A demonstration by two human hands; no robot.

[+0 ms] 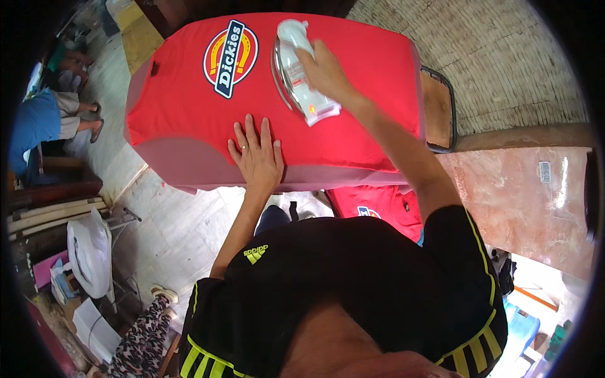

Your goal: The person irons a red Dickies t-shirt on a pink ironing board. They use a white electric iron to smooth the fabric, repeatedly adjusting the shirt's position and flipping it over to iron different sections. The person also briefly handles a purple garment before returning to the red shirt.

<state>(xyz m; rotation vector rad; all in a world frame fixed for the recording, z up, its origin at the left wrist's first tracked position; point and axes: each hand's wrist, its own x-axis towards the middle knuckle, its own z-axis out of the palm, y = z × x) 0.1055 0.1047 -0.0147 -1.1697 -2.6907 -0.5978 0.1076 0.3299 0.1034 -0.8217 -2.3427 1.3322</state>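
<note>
A red shirt (183, 113) with a round horseshoe logo patch (230, 58) is spread over a maroon-covered ironing board (189, 164). My right hand (322, 70) wraps round the handle of a white clothes iron (296, 75), which rests on the shirt to the right of the patch. An orange light glows at the iron's heel. My left hand (257, 154) lies flat on the shirt near the board's close edge, fingers spread, with a ring on one finger. It is apart from the iron. The iron's soleplate is mostly hidden under its body.
Another red garment (378, 205) hangs below the board's near side. A reddish stone-like panel (517, 201) stands at the right, below a woven wall (504, 69). To the left are a white chair (90, 252), a person in blue (34, 129) and another person's patterned trousers (142, 340).
</note>
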